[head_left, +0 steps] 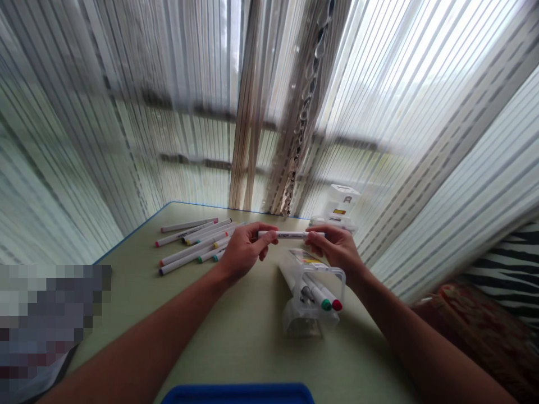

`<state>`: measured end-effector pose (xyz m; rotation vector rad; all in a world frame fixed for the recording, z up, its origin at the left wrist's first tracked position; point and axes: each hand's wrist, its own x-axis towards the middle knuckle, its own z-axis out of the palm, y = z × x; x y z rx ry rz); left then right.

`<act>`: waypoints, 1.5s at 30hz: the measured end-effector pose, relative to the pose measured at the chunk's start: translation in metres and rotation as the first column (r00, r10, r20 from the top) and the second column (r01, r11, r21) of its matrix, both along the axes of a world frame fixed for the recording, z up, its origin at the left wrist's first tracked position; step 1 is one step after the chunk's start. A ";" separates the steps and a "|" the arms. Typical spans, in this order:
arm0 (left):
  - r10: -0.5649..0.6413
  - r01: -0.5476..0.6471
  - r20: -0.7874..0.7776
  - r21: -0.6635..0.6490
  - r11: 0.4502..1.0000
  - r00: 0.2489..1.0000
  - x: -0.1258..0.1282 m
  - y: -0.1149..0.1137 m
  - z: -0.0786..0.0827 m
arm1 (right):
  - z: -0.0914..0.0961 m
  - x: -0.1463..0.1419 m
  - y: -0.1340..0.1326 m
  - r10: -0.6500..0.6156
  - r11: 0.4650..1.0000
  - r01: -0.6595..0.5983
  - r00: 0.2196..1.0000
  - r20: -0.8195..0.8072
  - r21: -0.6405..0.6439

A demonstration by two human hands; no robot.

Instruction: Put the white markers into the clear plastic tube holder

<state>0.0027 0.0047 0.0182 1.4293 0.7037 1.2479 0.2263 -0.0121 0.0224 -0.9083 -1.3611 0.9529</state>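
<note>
Head view, clock from held marker. Nine o'clock: loose markers [185, 253], at least nine, overlapping, exact count unclear. Between six and seven: one blue object [238, 394], mostly out of frame. Left hand [248, 247] pinched closed on left end of one white marker [290, 234], level above table [236, 342]; right hand [337, 247] pinched closed on other end. Five o'clock: one clear case [290, 321], at least two capped markers [318, 294] inside, green and red.
</note>
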 end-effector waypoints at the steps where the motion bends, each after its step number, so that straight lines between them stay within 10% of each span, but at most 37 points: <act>1: 0.000 0.000 0.005 -0.002 1.000 1.000 0.000 0.000 0.000 | 0.000 0.000 0.000 -0.006 1.000 0.006 1.000 -0.004 -0.010; 45: -0.080 0.104 0.161 -0.151 0.983 0.984 -0.004 0.003 0.002 | 0.009 0.005 0.001 0.012 0.980 -0.048 0.983 -0.186 -0.195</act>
